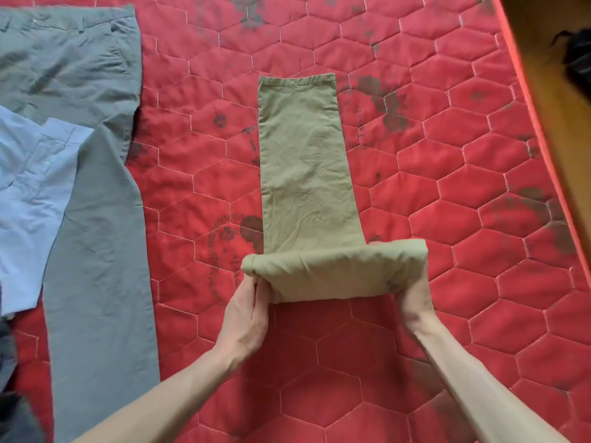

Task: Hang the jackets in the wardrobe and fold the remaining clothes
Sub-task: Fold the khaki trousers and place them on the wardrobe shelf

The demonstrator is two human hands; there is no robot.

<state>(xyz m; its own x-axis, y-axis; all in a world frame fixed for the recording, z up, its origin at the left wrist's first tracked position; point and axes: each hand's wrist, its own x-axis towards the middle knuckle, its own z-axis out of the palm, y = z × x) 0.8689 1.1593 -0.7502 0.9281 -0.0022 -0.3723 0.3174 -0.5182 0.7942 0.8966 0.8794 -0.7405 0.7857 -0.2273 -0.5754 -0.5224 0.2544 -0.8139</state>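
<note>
Matt creased khaki cotton trousers (310,174) on quilted red mattress (463,251), stitched hexagons.

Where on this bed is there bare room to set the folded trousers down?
Bare red quilt lies right of the khaki trousers, out to the bed's edge. A narrower strip runs between them and the grey trousers. The left side is crowded: grey trousers and a light blue shirt.

place: home bedroom | bed: red quilted mattress (415,155) stitched in hexagons, faded dark flower prints, piped edge at right | floor: wooden boards (556,75) beside the bed, dark bag (575,59) lying on them | laundry on bed: khaki trousers (310,174), grey trousers (96,187), light blue shirt (28,187)
</note>
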